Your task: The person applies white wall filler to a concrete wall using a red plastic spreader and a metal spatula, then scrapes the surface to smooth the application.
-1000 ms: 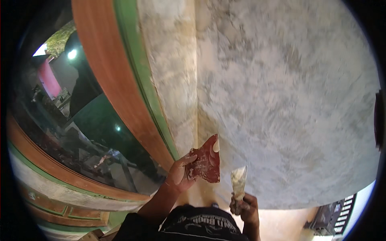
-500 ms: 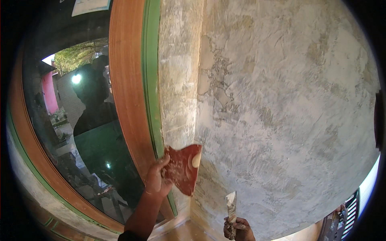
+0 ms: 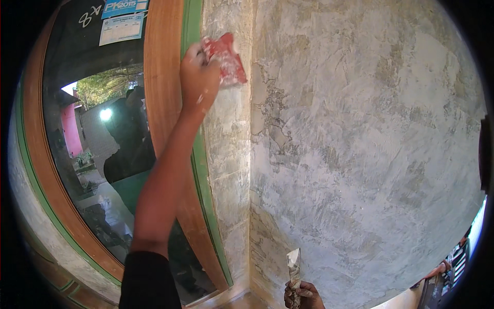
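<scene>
My left hand (image 3: 199, 77) is raised high and grips a red plastic spreader (image 3: 226, 59) smeared with pale filler. The spreader lies against the narrow wall strip (image 3: 226, 134) between the green window trim and the corner. Low in the view, my right hand (image 3: 303, 294) is closed round the handle of a putty knife (image 3: 293, 265). Its blade points up and carries white filler, and it stands apart from the wall behind it.
At left, a dark glass pane (image 3: 108, 170) sits in a brown wooden frame (image 3: 163, 82) with green trim (image 3: 193, 26). Paper sheets (image 3: 121, 28) are stuck on the glass. A large patchy plastered wall (image 3: 360, 139) fills the right. A dark slatted railing (image 3: 455, 270) shows at lower right.
My left hand has swung up from low by the corner to high on the narrow strip, spreader still in it. The right hand with the putty knife has barely shifted.
</scene>
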Tool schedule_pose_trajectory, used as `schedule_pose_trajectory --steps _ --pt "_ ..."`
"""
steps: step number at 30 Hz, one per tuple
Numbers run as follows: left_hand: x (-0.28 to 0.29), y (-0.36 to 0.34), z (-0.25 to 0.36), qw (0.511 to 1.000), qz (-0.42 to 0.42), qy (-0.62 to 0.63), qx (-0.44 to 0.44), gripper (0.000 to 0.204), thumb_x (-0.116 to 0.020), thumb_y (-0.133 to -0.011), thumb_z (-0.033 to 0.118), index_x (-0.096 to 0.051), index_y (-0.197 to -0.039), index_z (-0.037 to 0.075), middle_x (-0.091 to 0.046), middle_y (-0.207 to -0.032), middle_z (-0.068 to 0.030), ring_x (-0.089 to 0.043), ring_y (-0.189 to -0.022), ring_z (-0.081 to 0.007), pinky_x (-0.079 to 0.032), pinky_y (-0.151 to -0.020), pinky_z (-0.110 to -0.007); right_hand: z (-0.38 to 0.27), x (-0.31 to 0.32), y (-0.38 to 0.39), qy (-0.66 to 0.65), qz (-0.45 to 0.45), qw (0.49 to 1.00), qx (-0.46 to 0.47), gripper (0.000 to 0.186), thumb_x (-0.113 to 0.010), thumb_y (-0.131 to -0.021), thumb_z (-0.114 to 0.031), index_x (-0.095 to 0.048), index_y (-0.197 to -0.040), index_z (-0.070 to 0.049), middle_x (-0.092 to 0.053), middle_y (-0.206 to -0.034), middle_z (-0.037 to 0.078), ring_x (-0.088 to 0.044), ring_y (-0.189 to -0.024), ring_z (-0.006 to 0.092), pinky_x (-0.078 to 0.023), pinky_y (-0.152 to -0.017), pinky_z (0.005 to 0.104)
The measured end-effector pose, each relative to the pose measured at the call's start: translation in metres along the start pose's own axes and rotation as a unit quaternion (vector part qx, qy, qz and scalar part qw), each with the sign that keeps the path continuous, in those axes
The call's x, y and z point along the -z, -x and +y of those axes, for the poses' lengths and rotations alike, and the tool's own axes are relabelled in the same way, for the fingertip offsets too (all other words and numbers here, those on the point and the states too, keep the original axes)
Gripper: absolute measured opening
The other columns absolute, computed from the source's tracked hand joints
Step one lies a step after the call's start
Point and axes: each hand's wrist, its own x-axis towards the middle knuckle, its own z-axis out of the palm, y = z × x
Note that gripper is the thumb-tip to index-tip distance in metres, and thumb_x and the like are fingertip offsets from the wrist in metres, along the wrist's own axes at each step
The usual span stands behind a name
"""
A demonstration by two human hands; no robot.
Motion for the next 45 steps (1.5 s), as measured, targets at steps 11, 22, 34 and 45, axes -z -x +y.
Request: schedule_pose_trajectory --steps 11,22,34,45 --pt "-0.046 -0.059 -0.022 0.949 -0.136 -0.271 -0.088 0.016 -0.058 -0.076 0.007 -0.060 -0.089 -0.002 -0.062 -0.070 -0.0103 -0.057 -0.062 -0.0138 -0.046 -0.060 -0.030 -0.008 0.006 0.006 -0.022 0.045 0.997 0.054 0.043 -0.064 -0.075 -0.031 -0.054 -0.101 0.002 -0.055 -0.071 0.007 -0.052 -0.048 0.0170 -0.041 -0.041 0.0266" --pt "-0.095 -0.054 -0.023 0.934 -0.199 -0.290 -0.060 0.022 -0.058 -0.074 0.016 -0.057 -0.076 -0.006 -0.060 -0.068 -0.0241 -0.063 -0.066 -0.0344 -0.048 -0.063 -0.038 -0.010 0.022 0.006 -0.033 0.057 0.997 0.042 0.043 -0.065 -0.074 -0.031 -0.055 -0.099 0.002 -0.055 -0.070 0.008 -0.053 -0.048 0.0174 -0.043 -0.041 0.0271" --pt "-0.075 -0.073 -0.029 0.956 -0.102 -0.240 -0.135 0.020 -0.055 -0.075 0.015 -0.061 -0.075 -0.004 -0.059 -0.061 -0.0147 -0.054 -0.054 -0.0221 -0.044 -0.056 -0.035 -0.021 0.025 0.014 -0.038 0.083 0.994 0.065 0.038 -0.062 -0.077 -0.029 -0.055 -0.096 0.003 -0.055 -0.068 0.009 -0.052 -0.046 0.0174 -0.041 -0.041 0.0268" --pt "-0.078 -0.064 -0.008 0.976 -0.144 -0.165 -0.013 0.019 -0.051 -0.077 0.012 -0.059 -0.072 -0.004 -0.061 -0.065 -0.0211 -0.063 -0.060 -0.0274 -0.047 -0.056 -0.038 -0.019 0.031 0.017 -0.051 0.098 0.991 0.069 0.038 -0.063 -0.075 -0.027 -0.055 -0.096 0.003 -0.056 -0.073 0.010 -0.052 -0.048 0.0185 -0.042 -0.041 0.0270"
